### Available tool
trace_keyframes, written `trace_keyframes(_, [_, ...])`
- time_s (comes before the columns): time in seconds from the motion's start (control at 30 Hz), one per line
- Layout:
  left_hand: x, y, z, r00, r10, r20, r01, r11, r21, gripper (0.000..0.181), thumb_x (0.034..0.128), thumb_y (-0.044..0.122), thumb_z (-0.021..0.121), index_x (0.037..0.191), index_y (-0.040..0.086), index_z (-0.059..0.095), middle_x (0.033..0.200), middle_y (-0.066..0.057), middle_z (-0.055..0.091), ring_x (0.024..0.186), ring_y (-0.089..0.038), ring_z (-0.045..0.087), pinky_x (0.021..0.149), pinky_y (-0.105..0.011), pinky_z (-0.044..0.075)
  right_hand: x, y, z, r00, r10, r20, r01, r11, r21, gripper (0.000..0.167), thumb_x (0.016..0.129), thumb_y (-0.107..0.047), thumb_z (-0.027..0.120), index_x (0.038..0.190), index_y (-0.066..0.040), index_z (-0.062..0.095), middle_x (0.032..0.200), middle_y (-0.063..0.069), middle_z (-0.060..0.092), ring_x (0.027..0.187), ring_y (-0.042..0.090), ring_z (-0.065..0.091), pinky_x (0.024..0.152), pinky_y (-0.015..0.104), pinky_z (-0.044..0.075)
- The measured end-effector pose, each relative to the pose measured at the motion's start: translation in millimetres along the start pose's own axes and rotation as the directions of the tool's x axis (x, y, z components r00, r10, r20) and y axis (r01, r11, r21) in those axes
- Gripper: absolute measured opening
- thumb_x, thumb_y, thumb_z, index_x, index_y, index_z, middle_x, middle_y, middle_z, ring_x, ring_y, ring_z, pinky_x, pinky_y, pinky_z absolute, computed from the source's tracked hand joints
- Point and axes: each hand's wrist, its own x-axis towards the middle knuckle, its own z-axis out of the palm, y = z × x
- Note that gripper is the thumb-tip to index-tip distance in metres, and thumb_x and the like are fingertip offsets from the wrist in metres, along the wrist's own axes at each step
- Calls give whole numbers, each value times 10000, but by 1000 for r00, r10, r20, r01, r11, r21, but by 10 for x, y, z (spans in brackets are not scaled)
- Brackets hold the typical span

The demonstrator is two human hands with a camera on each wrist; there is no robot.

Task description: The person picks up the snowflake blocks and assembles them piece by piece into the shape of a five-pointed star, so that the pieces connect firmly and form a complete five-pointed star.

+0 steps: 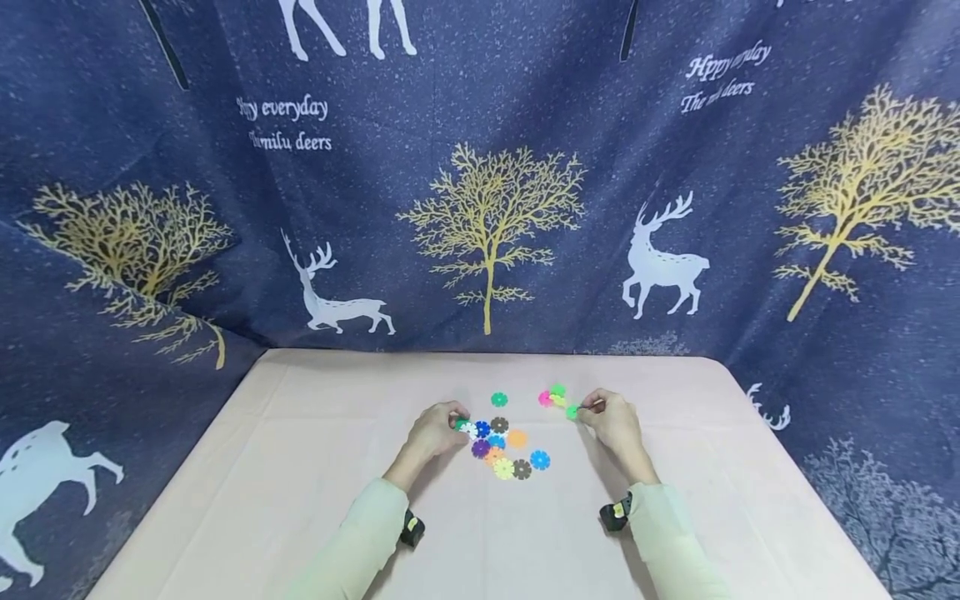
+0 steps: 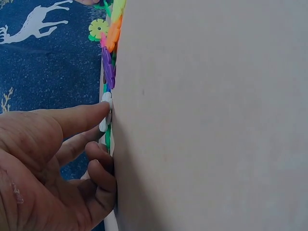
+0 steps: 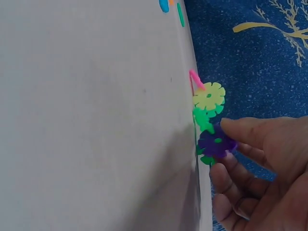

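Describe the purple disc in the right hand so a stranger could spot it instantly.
On the pale table, find the right hand. It holds a flat, flower-shaped purple disc with a notched rim. Its neighbours there are green pieces, a yellow disc and a pink piece; it alone is purple.

Two pale green sleeves [image 1: 678, 537], each with a small black boxy camera [image 1: 611, 519] bearing a yellow mark [image 1: 619, 509] near the cuff [image 1: 647, 495].
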Motion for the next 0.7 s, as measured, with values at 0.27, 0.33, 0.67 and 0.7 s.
trace_keyframes(0.27, [-12, -36, -9, 1000, -10, 12, 9, 1000, 23, 336, 731, 147, 862, 1009, 102, 678, 887, -33, 574, 821, -210, 527, 720, -374, 475, -26, -86, 21, 999, -46, 13, 46, 999, 6, 132, 862, -166, 771, 933, -85, 694, 840, 18, 704, 767, 203, 613, 762, 416, 474])
trace_keyframes(0.33, [-29, -37, -20, 1000, -20, 11, 20, 999, 38, 357, 723, 173, 874, 1007, 97, 671, 917, -40, 577, 853, -218, 534, 763, -401, 491, -35, -125, 33, 997, -75, -4, 75, 997, -1, 123, 861, -168, 771, 916, -88, 696, 832, 18, 706, 761, 205, 610, 775, 429, 469])
trace_keyframes(0.67, [-116, -36, -71, 999, -35, 31, 31, 991, 126, 331, 729, 222, 881, 867, 98, 607, 862, -33, 594, 834, -230, 532, 758, -398, 472, -121, -381, 155, 988, -152, -15, 152, 988, 17, 71, 871, -127, 766, 870, -97, 702, 808, 22, 693, 738, 184, 594, 711, 342, 471])
trace_keyframes(0.7, [-128, -34, -77, 999, -42, 34, 37, 992, 122, 328, 732, 224, 881, 859, 100, 605, 848, -28, 596, 823, -228, 531, 747, -389, 467, -129, -405, 175, 987, -159, -7, 159, 987, 19, 69, 870, -122, 766, 877, -91, 705, 812, 23, 696, 738, 182, 594, 705, 337, 476])
